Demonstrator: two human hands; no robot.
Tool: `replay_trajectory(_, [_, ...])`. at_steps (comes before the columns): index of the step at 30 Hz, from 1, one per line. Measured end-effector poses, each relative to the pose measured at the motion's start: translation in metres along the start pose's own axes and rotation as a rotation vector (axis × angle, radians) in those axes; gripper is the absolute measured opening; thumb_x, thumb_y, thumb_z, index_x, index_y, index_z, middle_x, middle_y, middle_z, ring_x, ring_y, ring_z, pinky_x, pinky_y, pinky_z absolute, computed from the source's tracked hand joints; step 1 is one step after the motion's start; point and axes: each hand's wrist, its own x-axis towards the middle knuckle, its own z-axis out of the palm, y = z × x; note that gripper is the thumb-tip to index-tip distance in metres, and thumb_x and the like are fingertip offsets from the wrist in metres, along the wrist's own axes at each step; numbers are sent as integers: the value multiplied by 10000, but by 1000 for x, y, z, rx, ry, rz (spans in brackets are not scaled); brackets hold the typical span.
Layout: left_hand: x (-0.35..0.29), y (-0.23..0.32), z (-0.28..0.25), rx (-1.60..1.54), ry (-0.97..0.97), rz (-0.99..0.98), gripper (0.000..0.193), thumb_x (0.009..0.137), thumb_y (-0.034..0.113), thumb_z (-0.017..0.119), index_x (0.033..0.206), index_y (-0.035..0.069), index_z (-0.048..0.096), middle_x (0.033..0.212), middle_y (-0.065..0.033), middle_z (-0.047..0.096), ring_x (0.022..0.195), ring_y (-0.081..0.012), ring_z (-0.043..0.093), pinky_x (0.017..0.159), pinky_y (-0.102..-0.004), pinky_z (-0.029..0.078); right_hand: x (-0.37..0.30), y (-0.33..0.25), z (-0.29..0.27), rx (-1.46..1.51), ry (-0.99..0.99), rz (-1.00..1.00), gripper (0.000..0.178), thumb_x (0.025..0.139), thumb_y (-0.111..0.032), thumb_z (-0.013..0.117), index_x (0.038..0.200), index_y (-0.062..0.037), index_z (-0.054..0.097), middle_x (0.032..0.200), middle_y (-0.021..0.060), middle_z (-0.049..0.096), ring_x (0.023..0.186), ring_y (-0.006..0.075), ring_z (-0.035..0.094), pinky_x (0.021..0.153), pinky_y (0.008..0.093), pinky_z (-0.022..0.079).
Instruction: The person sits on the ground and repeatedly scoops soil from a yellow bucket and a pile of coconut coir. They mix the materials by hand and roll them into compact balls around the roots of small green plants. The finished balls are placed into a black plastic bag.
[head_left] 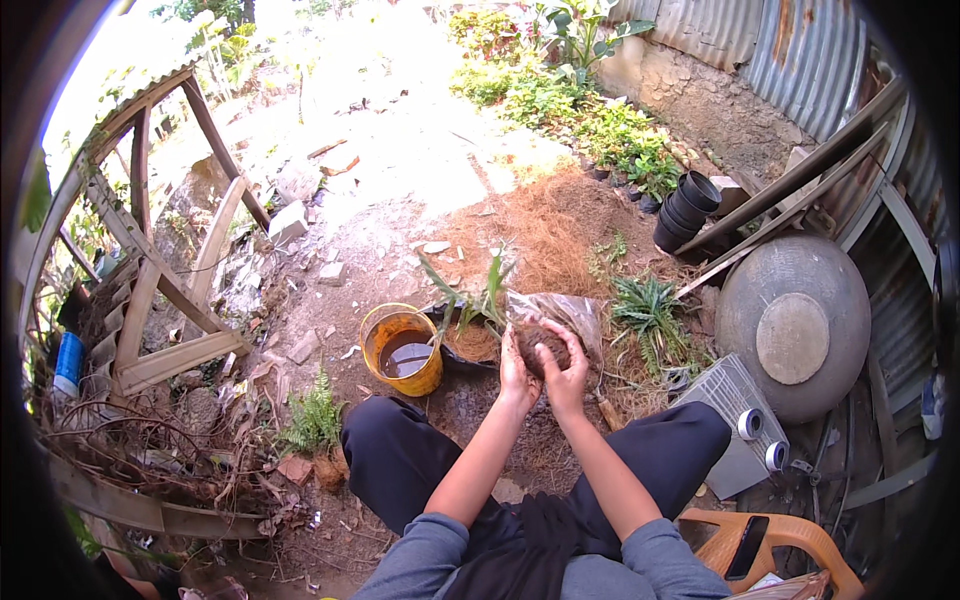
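Note:
My left hand (515,374) and my right hand (567,372) are cupped together around a brown clump of soil or fibre (541,346), held in front of my knees. The right thumb presses on top of it, and both hands are smeared with dirt. A leafy green plant (490,296) leans just beyond my left hand; whether its roots are inside the clump I cannot tell. Below its leaves, a black bag or container (470,345) holds brown fibre. To the left stands a yellow bucket (417,376) with murky brown water. A clear plastic sheet or bag (585,318) lies beyond my right hand.
Loose coir fibre (540,235) spreads ahead. Stacked black pots (688,210) lean at the right, near a large round grey vessel (795,325) and a white wire-fronted box (735,420). A phone (747,548) rests on an orange plastic chair (790,530). Wooden frames (180,365) stand left.

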Motion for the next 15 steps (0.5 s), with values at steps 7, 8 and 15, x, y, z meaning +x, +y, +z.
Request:
replay_trajectory(7, [-1, 8, -14, -182, -83, -19, 422, 943, 328, 279, 1256, 74, 405, 1268, -99, 442, 1217, -207, 375, 1024, -361, 296, 6, -59, 12, -785, -356, -576, 378, 830, -223, 516, 1125, 12, 521, 1173, 166, 512, 1132, 311, 452, 987, 424, 290])
replay_trajectory(8, [-3, 7, -15, -163, -93, -7, 418, 946, 320, 278, 1259, 73, 400, 1272, -98, 438, 1215, -206, 376, 1022, -361, 299, 7, -57, 14, -816, -384, -577, 337, 829, -156, 489, 1114, 20, 527, 1146, 176, 524, 1109, 324, 465, 981, 424, 303])
replay_trajectory(15, [1, 5, -11, -17, -84, -28, 390, 944, 320, 347, 1228, 68, 436, 1213, -99, 491, 1126, -199, 459, 973, -315, 359, 6, -15, 4, -664, -320, -477, 308, 826, -101, 448, 1095, 15, 543, 1117, 182, 535, 1096, 345, 468, 963, 414, 342])
